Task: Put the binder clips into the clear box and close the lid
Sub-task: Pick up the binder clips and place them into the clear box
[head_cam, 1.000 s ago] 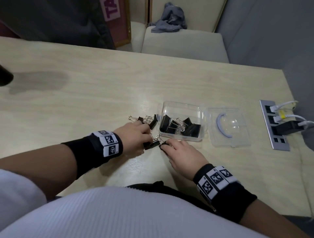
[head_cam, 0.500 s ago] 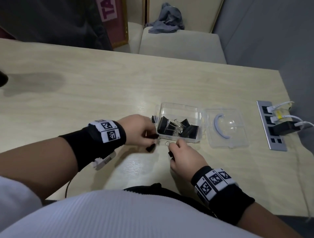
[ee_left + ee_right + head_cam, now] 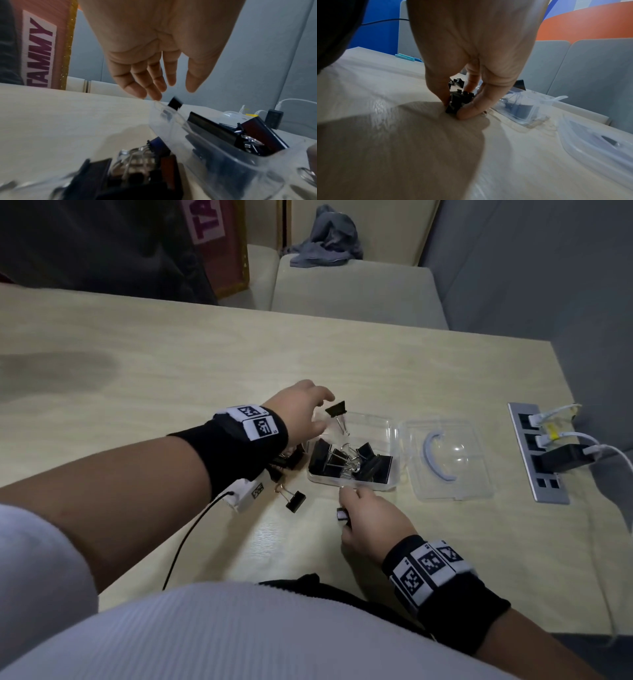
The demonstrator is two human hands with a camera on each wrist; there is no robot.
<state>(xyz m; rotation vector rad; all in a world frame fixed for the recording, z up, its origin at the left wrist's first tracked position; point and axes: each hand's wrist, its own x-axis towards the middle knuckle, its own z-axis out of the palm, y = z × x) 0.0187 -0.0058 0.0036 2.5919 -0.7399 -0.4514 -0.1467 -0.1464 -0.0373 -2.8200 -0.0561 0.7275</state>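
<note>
Several binder clips (image 3: 349, 462) already fill the clear box (image 3: 388, 428); left fingers (image 3: 144, 86) spread above one falling clip (image 3: 337, 409), right fingers (image 3: 471, 109) pinch another clip (image 3: 457, 101), lid (image 3: 448, 460) open.

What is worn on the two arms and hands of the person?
Both hands are bare. Each forearm has a black wristband with white square-coded tags; the right one bears similar tags. A white device with a black cable hangs under the left wrist. White ribbed sleeve on the upper arm.
</note>
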